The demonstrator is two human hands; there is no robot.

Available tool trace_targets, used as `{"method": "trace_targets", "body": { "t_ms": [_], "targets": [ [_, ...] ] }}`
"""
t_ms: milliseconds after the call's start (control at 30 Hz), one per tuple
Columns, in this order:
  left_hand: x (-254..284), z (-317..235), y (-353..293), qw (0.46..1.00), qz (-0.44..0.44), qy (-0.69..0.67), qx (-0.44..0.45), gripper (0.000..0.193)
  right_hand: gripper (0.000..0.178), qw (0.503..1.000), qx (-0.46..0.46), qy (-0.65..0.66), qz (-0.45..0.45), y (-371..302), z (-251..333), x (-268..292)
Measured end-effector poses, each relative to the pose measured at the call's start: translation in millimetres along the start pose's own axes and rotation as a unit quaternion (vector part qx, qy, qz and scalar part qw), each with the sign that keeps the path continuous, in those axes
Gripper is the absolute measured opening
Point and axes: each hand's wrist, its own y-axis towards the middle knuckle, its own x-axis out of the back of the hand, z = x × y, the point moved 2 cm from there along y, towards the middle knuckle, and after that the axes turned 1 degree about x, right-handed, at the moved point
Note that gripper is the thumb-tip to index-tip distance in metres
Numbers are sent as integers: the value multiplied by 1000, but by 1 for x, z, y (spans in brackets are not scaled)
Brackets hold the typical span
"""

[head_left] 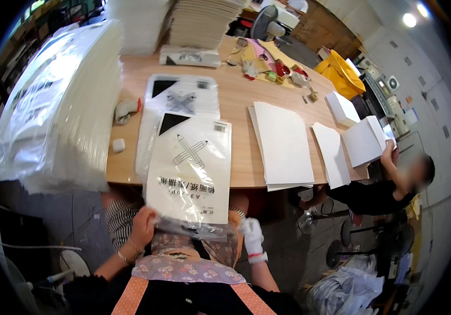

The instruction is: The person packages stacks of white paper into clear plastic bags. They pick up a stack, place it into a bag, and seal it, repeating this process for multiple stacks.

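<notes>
1. At far left, a tall stack of clear plastic bags (60, 105) stands on the worktop (236, 89), its shiny top face catching the light.
2. Right of it sit a small white case (119, 145) and, just behind that, a crumpled cloth (125, 111) with a red edge.
3. The left hand (141, 227) is bare, with a bracelet at the wrist; its fingers are closed on the lower left corner of the packet's plastic.
4. The packet (191, 168), clear plastic over a white sheet with crossed pencils and a black corner, lies across the worktop's front edge. Its lower end hangs over the person's lap, and its far end overlaps a pile of similar packets (204, 92).
5. At the back rises a tall pale stack (202, 23).
6. The right hand (251, 237) wears a white glove and is beside the packet's lower right side, below the worktop edge; how far its fingers are open, or whether they hold anything, I cannot tell.
7. Farther right lie a large pile of white paper (284, 144) and a narrower pile (331, 155).
8. A yellow bag (341, 73) is behind them; at far right a co-worker (380, 199) has a hand at more white paper (362, 140).
</notes>
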Motion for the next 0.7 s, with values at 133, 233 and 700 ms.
{"method": "trace_targets", "body": {
  "t_ms": [133, 233, 700],
  "targets": [
    [7, -78, 83, 988, 67, -12, -137, 17, 33, 939, -86, 17, 332, 17, -11, -71],
    [53, -136, 105, 956, 56, 0, -288, 18, 38, 936, 144, 62, 314, -7, 106, -133],
    [464, -44, 133, 842, -447, -222, -206, 18, 30, 746, -11, 253, 615, 3, 359, -346]
  ]
}}
